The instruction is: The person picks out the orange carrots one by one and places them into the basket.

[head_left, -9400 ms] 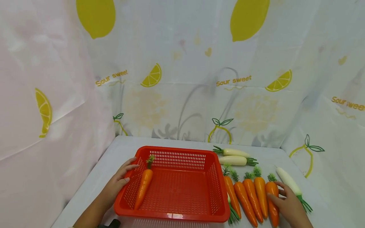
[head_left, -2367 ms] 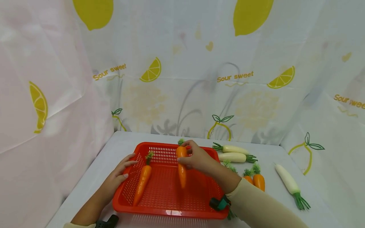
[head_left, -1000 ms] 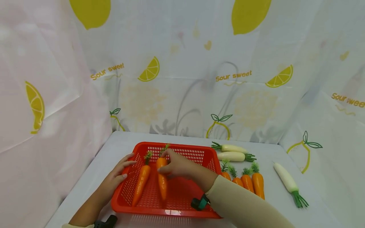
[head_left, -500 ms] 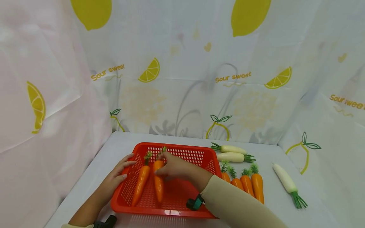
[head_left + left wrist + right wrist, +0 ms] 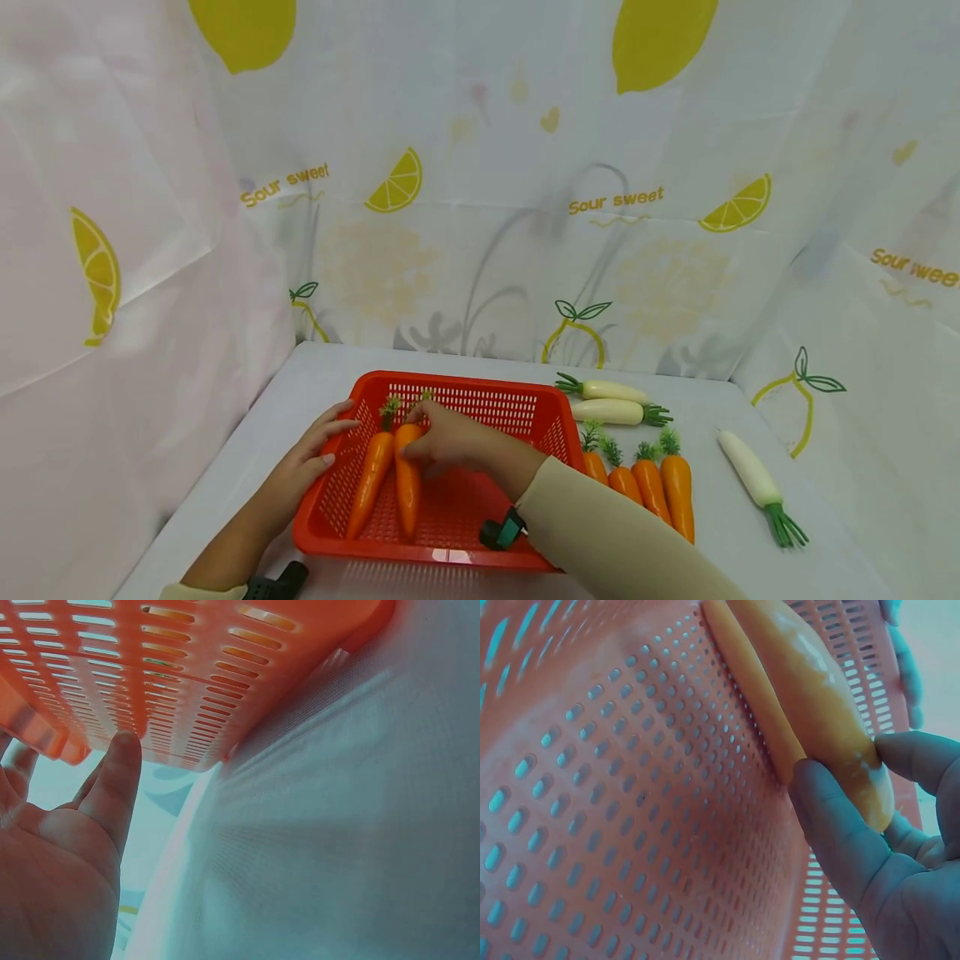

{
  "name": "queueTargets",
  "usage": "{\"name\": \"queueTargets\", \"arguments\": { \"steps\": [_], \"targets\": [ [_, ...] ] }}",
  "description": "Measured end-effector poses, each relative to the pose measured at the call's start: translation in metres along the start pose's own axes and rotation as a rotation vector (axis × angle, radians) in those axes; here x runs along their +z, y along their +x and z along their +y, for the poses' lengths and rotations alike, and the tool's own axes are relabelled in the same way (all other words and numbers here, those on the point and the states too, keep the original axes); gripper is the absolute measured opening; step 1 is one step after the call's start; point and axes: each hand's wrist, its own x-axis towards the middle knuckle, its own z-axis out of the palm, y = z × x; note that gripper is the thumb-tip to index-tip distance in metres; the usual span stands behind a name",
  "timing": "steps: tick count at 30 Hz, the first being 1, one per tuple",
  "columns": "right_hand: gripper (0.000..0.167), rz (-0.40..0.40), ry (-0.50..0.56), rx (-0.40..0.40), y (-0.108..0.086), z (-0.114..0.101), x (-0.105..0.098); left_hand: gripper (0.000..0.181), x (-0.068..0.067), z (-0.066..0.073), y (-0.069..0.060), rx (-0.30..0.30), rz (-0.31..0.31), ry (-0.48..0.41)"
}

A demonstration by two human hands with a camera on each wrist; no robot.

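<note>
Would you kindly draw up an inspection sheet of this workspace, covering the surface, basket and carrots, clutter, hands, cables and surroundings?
Surface: white table, visible around the basket.
Job's things: red basket with one carrot lying inside and a held carrot beside it; four carrots to the basket's right, partly hidden by the sleeve.
Clutter: three white radishes, all right of the basket.
Left hand: fingers resting on the basket's left rim.
Right hand: pinches the held carrot near its leafy end.
Cables: nothing seen.
Surroundings: lemon-print curtain behind and at both sides.

Glossy orange carrot (image 5: 407, 492) beside a second carrot (image 5: 371, 482); both inside red slotted basket (image 5: 450, 557)
</note>
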Motion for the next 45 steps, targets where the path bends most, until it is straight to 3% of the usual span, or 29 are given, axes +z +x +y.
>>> {"name": "queueTargets", "arguments": {
  "steps": [14, 39, 45],
  "targets": [
    [0.046, -0.105, 0.015, 0.047, 0.000, 0.010, 0.000, 0.043, 0.000, 0.000, -0.001, -0.033, 0.008, 0.009],
    [0.052, -0.130, -0.036, 0.005, 0.000, 0.012, -0.004, 0.042, -0.001, -0.004, -0.003, -0.040, 0.026, 0.054],
    [0.055, -0.093, -0.027, 0.002, -0.002, 0.006, -0.009, 0.043, -0.001, -0.003, -0.001, -0.047, 0.029, 0.055]
  ]
}}
